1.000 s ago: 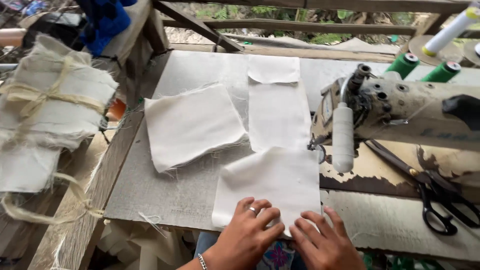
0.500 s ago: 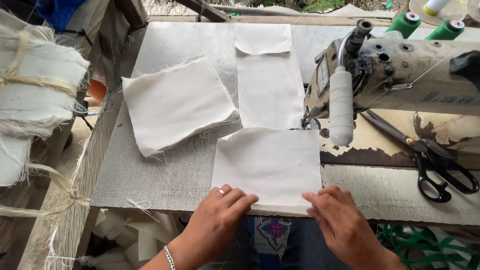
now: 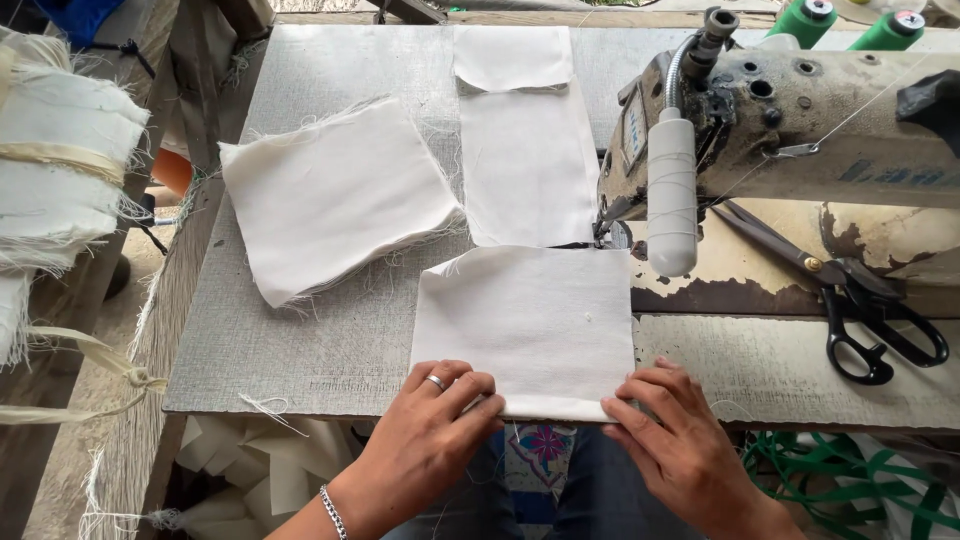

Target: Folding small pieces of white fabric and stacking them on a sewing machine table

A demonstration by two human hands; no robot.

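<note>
— Your left hand (image 3: pixel 425 440) and right hand (image 3: pixel 680 445) press flat, fingers spread, on the white cloth piece (image 3: pixel 525 325), right?
— Yes; you pin its near corners at lower centre, the cloth reaching up toward the sewing machine (image 3: pixel 780 130).

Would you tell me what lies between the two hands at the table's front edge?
In the head view, only the white cloth piece's folded edge lies between them.

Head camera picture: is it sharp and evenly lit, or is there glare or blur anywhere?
Head view: soft daylight, no hard shadows; the white cloth piece under both hands looks bright but keeps its weave; the scissors are sharp; the table edges splay outward, hinting at wide-angle distortion.
</note>
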